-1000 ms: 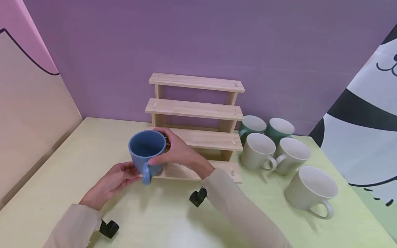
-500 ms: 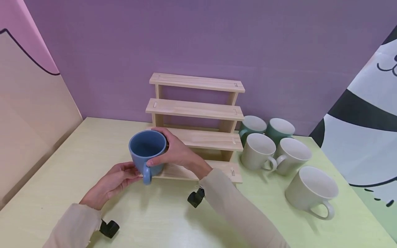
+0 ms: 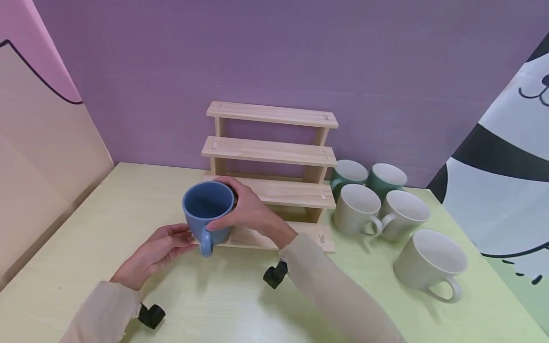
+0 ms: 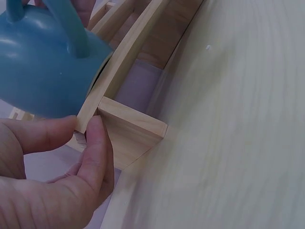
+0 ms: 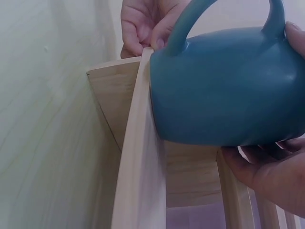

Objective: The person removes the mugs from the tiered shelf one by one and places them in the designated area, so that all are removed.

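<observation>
A blue mug (image 3: 208, 214) stands upright at the left end of the lowest step of a wooden tiered rack (image 3: 279, 236), its handle facing the front. My right hand (image 3: 246, 209) grips the mug's body from the right, thumb near the handle and fingers round the far side. In the left wrist view, my left hand (image 4: 62, 167) pinches the left end of the lowest board between thumb and fingers, just beside the mug's base. The right wrist view shows the mug (image 5: 228, 90) with its base against that board (image 5: 138, 157).
Right of the rack, two green mugs (image 3: 388, 178) stand at the back. Two white mugs (image 3: 357, 209) are in front of them, and another white mug (image 3: 429, 262) stands nearer the front right. A purple wall (image 3: 274, 52) rises behind the table (image 3: 206, 305).
The mug has shifted slightly to the right along the lowest step, with my right hand moving along with it. My left hand keeps its place at the board's end.
</observation>
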### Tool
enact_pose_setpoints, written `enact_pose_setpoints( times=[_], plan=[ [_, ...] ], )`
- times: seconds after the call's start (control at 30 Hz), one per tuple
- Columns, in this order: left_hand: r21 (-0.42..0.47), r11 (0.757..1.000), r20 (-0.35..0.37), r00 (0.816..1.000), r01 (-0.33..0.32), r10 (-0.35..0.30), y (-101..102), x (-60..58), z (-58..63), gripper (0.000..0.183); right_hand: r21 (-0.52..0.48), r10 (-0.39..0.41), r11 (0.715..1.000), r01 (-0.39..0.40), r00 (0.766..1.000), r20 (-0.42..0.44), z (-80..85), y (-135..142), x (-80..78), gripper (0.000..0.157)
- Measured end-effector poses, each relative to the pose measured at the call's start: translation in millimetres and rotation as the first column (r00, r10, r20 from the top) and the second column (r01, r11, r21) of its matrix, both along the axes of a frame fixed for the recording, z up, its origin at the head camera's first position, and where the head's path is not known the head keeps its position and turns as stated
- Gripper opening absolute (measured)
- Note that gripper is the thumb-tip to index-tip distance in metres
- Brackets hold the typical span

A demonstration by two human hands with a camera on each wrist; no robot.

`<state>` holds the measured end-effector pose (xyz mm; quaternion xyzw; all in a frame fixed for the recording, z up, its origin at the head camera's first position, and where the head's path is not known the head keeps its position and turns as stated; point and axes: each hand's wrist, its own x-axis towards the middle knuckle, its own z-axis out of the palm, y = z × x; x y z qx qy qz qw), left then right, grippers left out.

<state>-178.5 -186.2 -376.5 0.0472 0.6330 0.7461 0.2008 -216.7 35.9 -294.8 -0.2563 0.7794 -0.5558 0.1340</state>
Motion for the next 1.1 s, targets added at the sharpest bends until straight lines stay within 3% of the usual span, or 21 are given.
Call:
enact_pose_setpoints(
  times=[0.37,0.6,1.1],
  plan=[
    [-0.041,0.999,-0.002,1.000,-0.009,0.009,3,-0.4,1.2,0.054,-0.046,0.010,0.999,-0.009,1.000,0.025,1.0,29,8.9,0.083],
    [-0.020,1.000,-0.017,1.000,-0.001,0.001,2,-0.7,-0.6,0.054,-0.091,0.018,0.996,-0.014,0.999,0.047,3.7,49,15.4,0.082],
    [-0.024,0.999,-0.031,0.999,0.028,-0.028,1,-1.8,-1.2,0.054,-0.029,-0.101,0.995,0.100,0.995,-0.012,3.6,92,32.1,0.088]
  ],
)
